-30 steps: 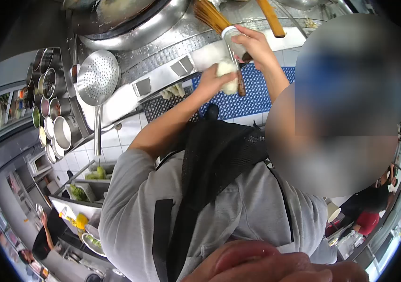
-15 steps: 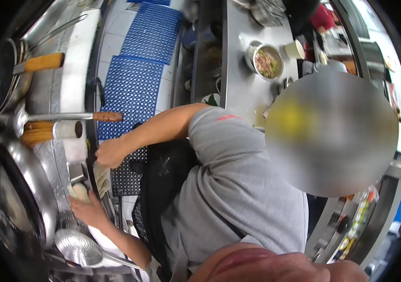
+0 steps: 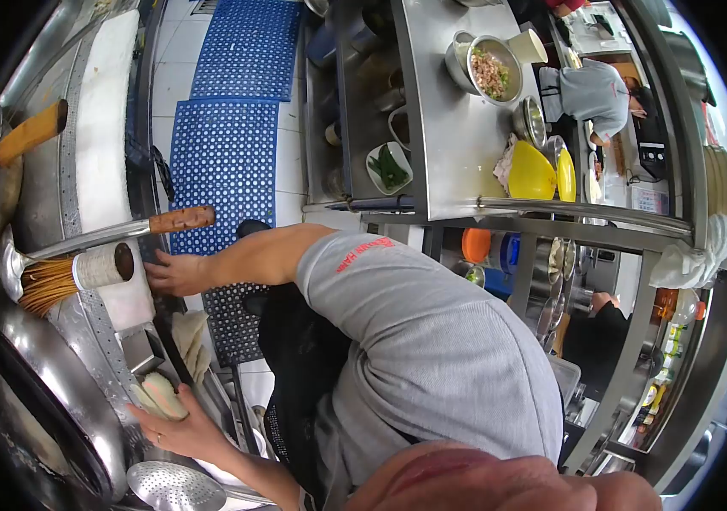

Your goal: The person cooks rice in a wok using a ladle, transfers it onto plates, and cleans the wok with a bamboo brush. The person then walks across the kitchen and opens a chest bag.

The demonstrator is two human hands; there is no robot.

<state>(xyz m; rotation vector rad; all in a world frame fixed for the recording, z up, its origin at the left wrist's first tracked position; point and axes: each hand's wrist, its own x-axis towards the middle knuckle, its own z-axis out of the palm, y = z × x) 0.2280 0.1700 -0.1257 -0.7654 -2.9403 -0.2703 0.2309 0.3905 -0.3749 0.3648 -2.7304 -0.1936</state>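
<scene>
My left hand (image 3: pixel 189 430) wraps its thumb and fingers around a pale whitish-green block (image 3: pixel 162 396), whose kind I cannot make out. Just above it is a small metal box (image 3: pixel 138 347) on the stove's edge. My right hand (image 3: pixel 180 273) is empty, fingers apart, beside the end of a long white towel (image 3: pixel 106 119). Between the two hands a beige cloth (image 3: pixel 191 345) hangs over the front rail. Close to my right hand are a bamboo wok brush (image 3: pixel 74 277) and a wooden-handled ladle (image 3: pixel 180 220).
At left are a wok (image 3: pixel 91 409) and a wooden-handled spatula (image 3: pixel 31 136); a perforated skimmer (image 3: pixel 174 487) sits below my left hand. Behind me, a steel counter (image 3: pixel 444 170) bears a bowl of chopped food (image 3: pixel 489 72) and a yellow bowl (image 3: pixel 532 173). A co-worker (image 3: pixel 598 98) stands beyond it.
My right hand has let go of the beige cloth, which now hangs on the rail, and has moved away from it with fingers apart. The left hand keeps the pale block. The view has shifted.
</scene>
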